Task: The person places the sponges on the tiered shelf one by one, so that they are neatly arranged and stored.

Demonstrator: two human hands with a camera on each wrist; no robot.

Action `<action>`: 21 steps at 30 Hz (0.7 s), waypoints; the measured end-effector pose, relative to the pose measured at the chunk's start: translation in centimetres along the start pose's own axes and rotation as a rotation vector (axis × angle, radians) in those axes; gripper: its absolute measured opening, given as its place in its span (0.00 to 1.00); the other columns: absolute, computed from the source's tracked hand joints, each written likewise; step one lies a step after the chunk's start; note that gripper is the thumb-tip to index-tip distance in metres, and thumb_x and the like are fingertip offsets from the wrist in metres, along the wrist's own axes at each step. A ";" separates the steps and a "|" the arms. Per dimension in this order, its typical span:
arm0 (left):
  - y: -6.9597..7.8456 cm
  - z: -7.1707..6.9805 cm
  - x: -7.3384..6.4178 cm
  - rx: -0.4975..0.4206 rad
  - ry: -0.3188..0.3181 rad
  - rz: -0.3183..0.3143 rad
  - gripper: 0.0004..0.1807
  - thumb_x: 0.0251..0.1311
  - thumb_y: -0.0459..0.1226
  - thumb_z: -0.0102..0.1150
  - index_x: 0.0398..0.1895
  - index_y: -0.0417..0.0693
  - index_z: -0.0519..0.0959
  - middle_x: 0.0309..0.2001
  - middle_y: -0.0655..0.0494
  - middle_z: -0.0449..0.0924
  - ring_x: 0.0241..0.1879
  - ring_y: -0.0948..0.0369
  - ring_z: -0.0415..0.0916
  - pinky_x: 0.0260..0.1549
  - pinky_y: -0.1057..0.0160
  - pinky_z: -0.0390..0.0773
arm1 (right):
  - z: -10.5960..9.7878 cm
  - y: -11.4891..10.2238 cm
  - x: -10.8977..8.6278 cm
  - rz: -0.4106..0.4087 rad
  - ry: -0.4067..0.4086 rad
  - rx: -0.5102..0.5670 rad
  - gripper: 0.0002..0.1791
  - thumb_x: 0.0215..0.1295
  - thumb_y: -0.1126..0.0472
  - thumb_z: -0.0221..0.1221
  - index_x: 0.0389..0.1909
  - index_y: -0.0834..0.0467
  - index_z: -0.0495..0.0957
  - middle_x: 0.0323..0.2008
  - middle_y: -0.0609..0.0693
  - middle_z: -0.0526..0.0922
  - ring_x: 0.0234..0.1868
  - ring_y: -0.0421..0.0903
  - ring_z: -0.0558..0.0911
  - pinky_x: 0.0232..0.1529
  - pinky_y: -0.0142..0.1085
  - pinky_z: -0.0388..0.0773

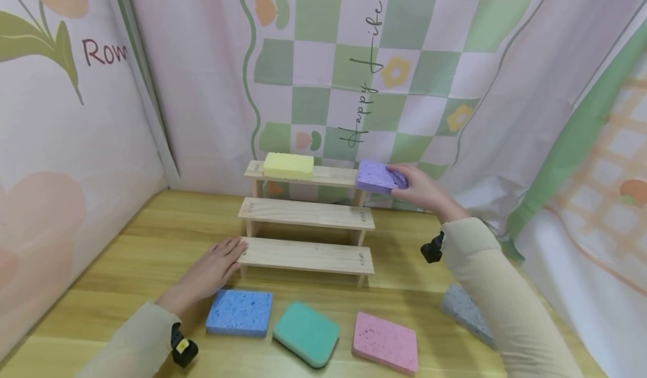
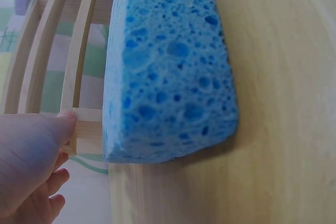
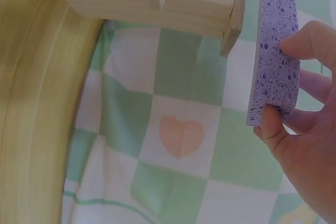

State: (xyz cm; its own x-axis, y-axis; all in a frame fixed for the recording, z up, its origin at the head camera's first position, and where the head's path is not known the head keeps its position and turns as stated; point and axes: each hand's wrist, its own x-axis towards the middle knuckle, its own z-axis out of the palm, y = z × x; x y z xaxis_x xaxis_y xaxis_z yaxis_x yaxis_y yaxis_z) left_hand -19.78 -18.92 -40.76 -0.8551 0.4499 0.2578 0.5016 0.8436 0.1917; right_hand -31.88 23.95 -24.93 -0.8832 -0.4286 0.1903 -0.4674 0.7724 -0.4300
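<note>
My right hand (image 1: 417,187) grips a purple sponge (image 1: 373,177) at the right end of the top step of a three-step wooden stand (image 1: 303,214). In the right wrist view, thumb and fingers pinch the purple sponge (image 3: 275,51), and a narrow gap shows between it and the board. A yellow sponge (image 1: 288,166) lies toward the left end of that top step. My left hand (image 1: 214,268) holds the left end of the lowest step; its thumb touches the board edge in the left wrist view. Close by that hand lies a blue sponge (image 2: 173,72).
In front of the stand, a teal sponge (image 1: 306,334) and a pink sponge (image 1: 385,342) lie on the wooden table (image 1: 146,249). A grey-blue sponge (image 1: 465,310) is partly covered by the right sleeve. Patterned curtains (image 1: 202,86) hang behind and at both sides.
</note>
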 end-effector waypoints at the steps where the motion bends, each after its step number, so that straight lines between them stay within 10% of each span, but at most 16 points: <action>1: 0.0 0.0 0.0 -0.001 0.001 0.001 0.26 0.67 0.36 0.47 0.65 0.33 0.60 0.65 0.36 0.57 0.64 0.41 0.53 0.60 0.43 0.54 | 0.1 -0.1 0.2 0.000 -0.003 0.000 0.35 0.57 0.65 0.58 0.66 0.65 0.58 0.63 0.67 0.59 0.62 0.64 0.59 0.61 0.57 0.53; 21: 0.0 0.0 0.0 0.008 0.006 0.008 0.26 0.67 0.36 0.47 0.65 0.33 0.61 0.64 0.35 0.57 0.63 0.41 0.54 0.60 0.42 0.55 | 1.9 -2.0 3.1 -0.034 -0.020 0.022 0.36 0.56 0.66 0.57 0.66 0.65 0.58 0.63 0.65 0.60 0.61 0.62 0.63 0.61 0.54 0.56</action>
State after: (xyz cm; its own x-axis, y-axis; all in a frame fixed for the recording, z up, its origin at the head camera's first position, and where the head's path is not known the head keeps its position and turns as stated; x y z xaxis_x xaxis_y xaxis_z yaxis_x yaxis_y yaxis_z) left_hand -19.78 -18.91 -40.80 -0.8505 0.4547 0.2644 0.5070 0.8426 0.1817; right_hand -33.57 20.20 -25.11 -0.8659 -0.4636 0.1876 -0.4959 0.7471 -0.4426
